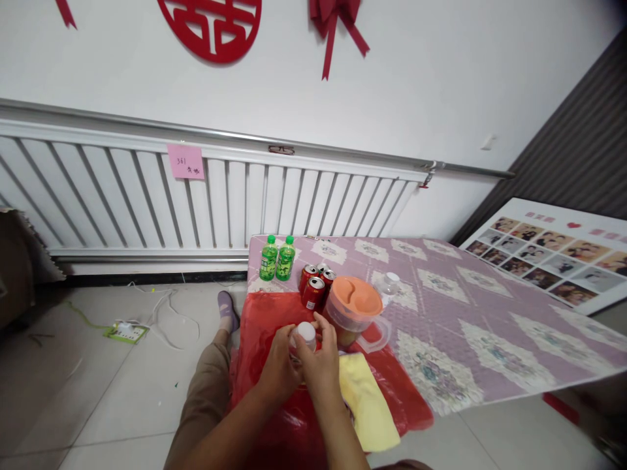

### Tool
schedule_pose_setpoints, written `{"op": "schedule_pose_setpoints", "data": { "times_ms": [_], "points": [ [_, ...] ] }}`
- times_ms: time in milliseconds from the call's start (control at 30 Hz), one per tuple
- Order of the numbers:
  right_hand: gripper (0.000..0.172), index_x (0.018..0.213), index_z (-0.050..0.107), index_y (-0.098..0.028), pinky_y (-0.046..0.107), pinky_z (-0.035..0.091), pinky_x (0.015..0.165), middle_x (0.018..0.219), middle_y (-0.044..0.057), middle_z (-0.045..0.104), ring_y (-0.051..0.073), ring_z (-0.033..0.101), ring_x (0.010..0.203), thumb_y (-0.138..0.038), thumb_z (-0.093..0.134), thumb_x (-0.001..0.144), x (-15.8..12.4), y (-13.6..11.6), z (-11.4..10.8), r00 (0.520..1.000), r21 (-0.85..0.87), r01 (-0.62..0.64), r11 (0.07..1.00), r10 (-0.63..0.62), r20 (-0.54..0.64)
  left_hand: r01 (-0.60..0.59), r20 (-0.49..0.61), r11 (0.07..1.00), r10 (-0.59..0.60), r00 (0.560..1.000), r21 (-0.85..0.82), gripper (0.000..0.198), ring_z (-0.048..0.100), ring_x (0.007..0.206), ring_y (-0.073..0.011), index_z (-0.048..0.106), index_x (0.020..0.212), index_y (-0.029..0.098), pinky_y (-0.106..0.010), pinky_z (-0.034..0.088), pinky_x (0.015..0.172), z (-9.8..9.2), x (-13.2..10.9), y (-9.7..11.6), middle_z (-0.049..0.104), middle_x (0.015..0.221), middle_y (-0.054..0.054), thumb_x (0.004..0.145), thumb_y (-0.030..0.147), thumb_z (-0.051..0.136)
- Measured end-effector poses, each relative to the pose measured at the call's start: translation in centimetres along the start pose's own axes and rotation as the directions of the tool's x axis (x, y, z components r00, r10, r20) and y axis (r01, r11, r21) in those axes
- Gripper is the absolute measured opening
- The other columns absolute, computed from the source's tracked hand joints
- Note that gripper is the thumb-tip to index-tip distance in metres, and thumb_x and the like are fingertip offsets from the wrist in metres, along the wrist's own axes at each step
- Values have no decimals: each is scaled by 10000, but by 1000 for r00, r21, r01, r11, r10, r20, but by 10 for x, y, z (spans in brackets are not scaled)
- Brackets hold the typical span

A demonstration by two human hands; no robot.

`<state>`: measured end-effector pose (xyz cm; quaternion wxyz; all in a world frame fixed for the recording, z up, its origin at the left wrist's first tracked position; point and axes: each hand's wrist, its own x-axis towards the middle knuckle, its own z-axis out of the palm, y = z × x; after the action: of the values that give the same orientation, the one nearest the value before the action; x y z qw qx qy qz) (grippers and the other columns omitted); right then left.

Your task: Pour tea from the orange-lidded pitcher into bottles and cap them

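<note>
Both my hands meet over the red cloth (264, 313) at the table's near-left corner. My left hand (277, 369) wraps the body of a small clear bottle with a white cap (306, 333). My right hand (321, 365) pinches around that cap from the right. Just beyond them stands a clear pitcher with an orange lid (353, 307), and a yellow cloth (365, 398) lies to the right of my right wrist.
Two green bottles (277, 258) and three red cans (316, 284) stand at the table's far-left end. Another clear bottle (390, 285) lies behind the pitcher. A purple patterned cloth (490, 307) covers the table. A radiator (196, 196), floor cables with a power strip (125, 331) and a photo board (558, 251) surround it.
</note>
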<state>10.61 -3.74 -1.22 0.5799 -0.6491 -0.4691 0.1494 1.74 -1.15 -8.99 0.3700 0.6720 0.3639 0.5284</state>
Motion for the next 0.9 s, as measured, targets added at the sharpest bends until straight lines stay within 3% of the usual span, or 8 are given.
{"op": "schedule_pose_setpoints", "data": {
  "times_ms": [267,367,500,567,733,900],
  "points": [
    [442,1260,614,-198,473,456,1070,1315,129,642,276,589,1241,-394,564,867,-2,-1,-12,982,57,46,997,-55,182,36,24,999,-36,999,-3,720,596,1146,-307,412,1332,188,-433,573,873,0,-1,0,537,1304,-169,709,258,767],
    [533,1310,589,-195,467,450,1082,1352,134,615,286,560,1283,-384,626,812,-2,-3,-11,991,56,33,998,-40,129,20,20,999,-21,1000,30,678,598,1152,-307,428,1325,187,-455,553,919,-1,1,3,556,1290,-160,737,274,756],
    [602,1330,573,-209,450,503,1010,1290,123,621,273,625,1148,-353,689,757,0,-2,-5,999,25,-23,999,22,43,12,25,1000,-13,1000,28,685,598,1161,-318,438,1327,195,-447,559,910,-1,1,3,559,1303,-160,725,258,760],
    [583,1329,573,-200,461,513,990,1259,127,634,275,635,1116,-366,665,778,0,-1,-5,998,21,-29,999,28,56,23,27,1000,-24,999,19,700,596,1166,-320,429,1335,199,-440,568,889,-1,0,2,546,1318,-169,723,257,764],
    [555,1355,547,-186,500,448,1076,1340,147,619,288,584,1243,-379,577,836,-3,0,-9,989,51,14,999,-22,147,18,42,1000,-19,999,15,731,591,1182,-316,399,1353,197,-441,569,901,-1,0,3,538,1326,-179,727,268,770],
    [638,1369,544,-193,471,487,1031,1351,147,597,293,591,1222,-357,672,765,-2,-6,-10,997,27,-9,1000,7,77,44,24,999,-45,999,24,732,604,1162,-323,431,1344,183,-444,568,905,-1,0,3,557,1318,-172,697,246,767]
  ]
}}
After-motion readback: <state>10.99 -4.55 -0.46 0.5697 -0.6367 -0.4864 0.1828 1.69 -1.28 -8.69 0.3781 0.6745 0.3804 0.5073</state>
